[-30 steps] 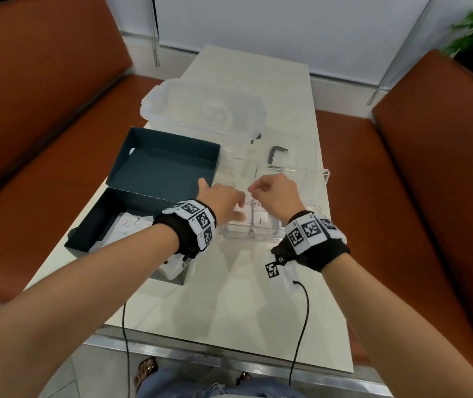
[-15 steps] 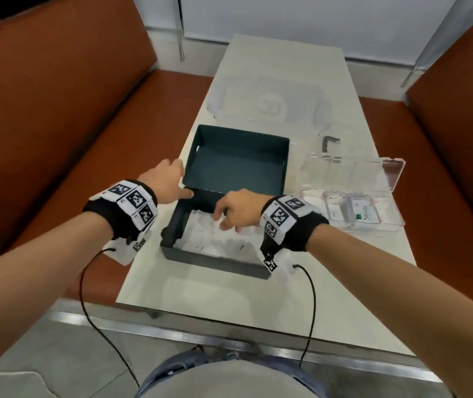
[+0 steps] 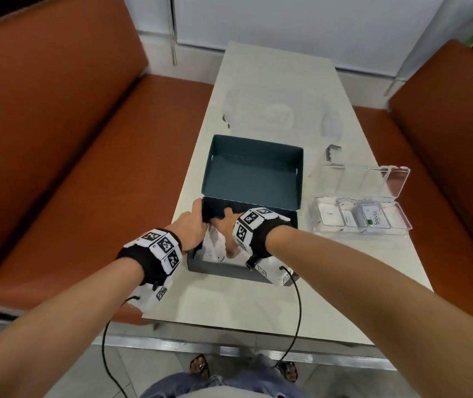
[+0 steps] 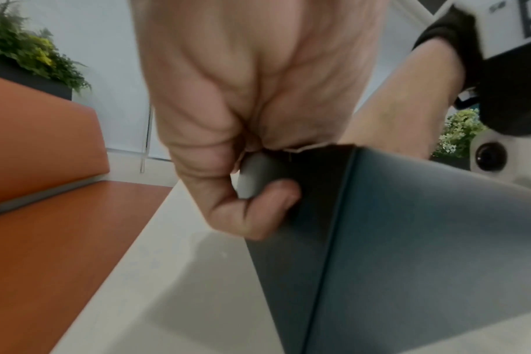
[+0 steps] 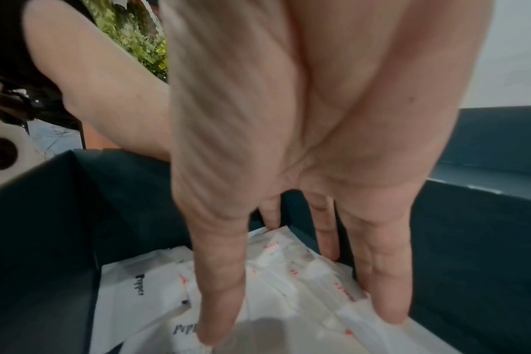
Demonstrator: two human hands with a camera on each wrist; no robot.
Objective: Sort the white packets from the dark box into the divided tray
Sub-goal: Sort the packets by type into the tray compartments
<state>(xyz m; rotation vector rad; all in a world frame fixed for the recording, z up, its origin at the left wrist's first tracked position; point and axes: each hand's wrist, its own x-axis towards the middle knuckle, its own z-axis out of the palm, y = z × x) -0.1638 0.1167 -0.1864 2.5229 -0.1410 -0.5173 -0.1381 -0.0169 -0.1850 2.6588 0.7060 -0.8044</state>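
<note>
The dark box (image 3: pixel 218 267) sits near the table's front edge, its lid (image 3: pixel 254 175) tipped open behind it. Several white packets (image 3: pixel 215 251) lie inside, some marked "Pepper" (image 5: pixel 140 287). My left hand (image 3: pixel 190 225) grips the box's left wall (image 4: pixel 379 215), thumb outside and fingers over the rim. My right hand (image 3: pixel 229 229) reaches down into the box with straight, spread fingers (image 5: pixel 222 275) touching the packets. The clear divided tray (image 3: pixel 400 225) stands to the right, holding a few white packets and a "Stevia" packet (image 3: pixel 373 219).
A clear plastic tub (image 3: pixel 281 116) stands at the back of the white table (image 3: pixel 258 305). A small dark bracket (image 3: pixel 331 152) lies beside the tray's raised lid (image 3: pixel 373 179). Orange benches (image 3: pixel 57 153) flank the table on both sides.
Both hands left the divided tray and moved left to the dark box. The left hand took hold of its wall, and the right hand has gone deeper in among the packets.
</note>
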